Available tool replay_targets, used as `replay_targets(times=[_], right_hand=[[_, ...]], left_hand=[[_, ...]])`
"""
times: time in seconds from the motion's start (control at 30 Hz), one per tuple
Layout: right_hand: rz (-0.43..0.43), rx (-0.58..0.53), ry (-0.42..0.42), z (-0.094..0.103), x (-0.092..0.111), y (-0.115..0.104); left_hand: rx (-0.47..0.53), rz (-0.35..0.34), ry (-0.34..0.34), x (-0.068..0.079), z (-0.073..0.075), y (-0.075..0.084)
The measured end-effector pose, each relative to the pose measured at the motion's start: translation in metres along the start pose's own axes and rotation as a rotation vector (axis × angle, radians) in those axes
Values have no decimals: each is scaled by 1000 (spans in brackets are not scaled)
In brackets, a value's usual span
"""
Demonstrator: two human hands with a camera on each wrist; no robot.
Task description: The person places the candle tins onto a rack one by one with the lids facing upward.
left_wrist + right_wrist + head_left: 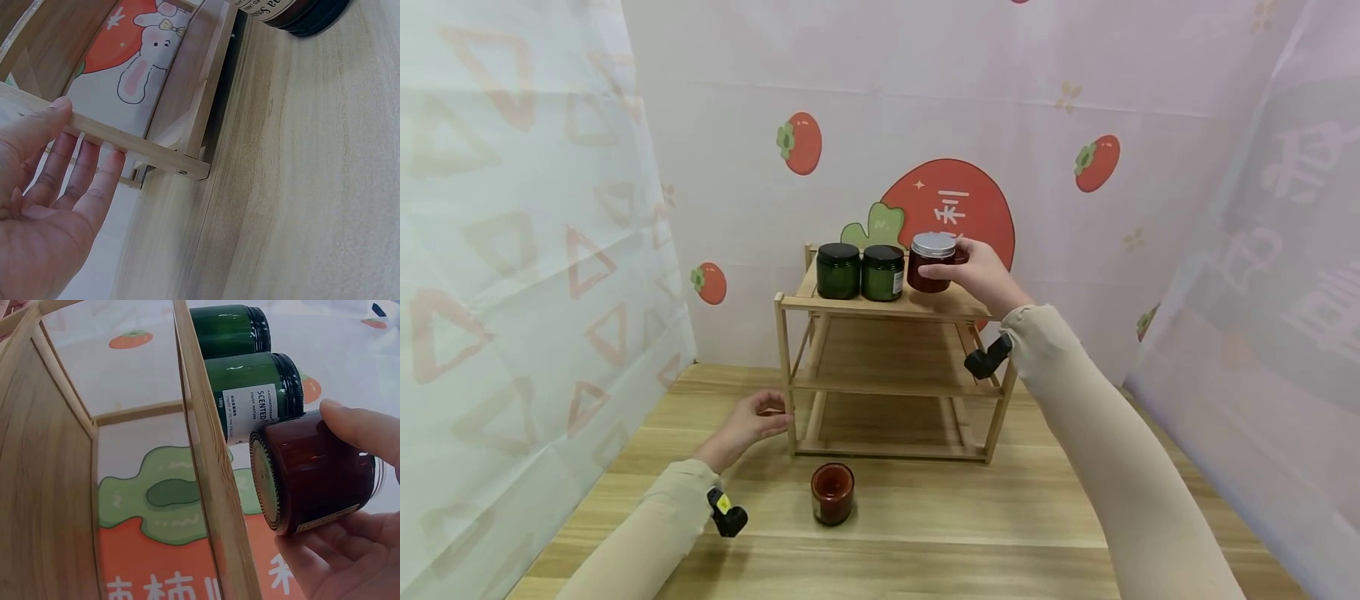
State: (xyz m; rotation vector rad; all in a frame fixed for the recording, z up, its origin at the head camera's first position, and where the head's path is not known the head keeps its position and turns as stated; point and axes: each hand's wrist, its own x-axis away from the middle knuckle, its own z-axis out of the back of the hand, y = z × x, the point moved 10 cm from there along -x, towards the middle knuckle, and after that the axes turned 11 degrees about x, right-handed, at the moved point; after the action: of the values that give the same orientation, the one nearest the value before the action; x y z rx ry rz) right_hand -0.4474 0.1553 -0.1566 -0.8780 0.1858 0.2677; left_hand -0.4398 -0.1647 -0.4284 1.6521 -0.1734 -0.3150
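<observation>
My right hand [987, 273] holds a dark red glass jar [929, 275] with a silver lid, fingers and thumb around its side. The jar is upright, close over the top shelf of a wooden rack [887, 389], and its ridged base shows in the right wrist view. Just left of it stand two green jars with black lids, a labelled one [882, 279] and an outer one [838, 277]. Low at the rack's left side, my left hand [745, 427] pinches the front post [134, 142], thumb on one face and fingertips on the other.
A lidless red glass jar [832, 500] stands on the wooden table [970, 533] in front of the rack. Printed cloth walls [730, 158] with fruit pictures enclose the back and both sides. The rack's two lower shelves hold nothing visible.
</observation>
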Motion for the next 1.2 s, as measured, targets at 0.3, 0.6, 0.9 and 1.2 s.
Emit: replay_targets(times=[0.3, 0.6, 0.9, 1.2], right_hand=[[5, 31, -51, -8, -5, 7], [9, 44, -72, -13, -5, 7], [-3, 55, -80, -15, -6, 10], [-39, 92, -76, -16, -9, 17]], left_hand=[[-2, 10, -3, 1, 0, 0], [-1, 12, 4, -1, 1, -2], [-5, 13, 0, 0, 0, 0], [-5, 5, -2, 0, 0, 0]])
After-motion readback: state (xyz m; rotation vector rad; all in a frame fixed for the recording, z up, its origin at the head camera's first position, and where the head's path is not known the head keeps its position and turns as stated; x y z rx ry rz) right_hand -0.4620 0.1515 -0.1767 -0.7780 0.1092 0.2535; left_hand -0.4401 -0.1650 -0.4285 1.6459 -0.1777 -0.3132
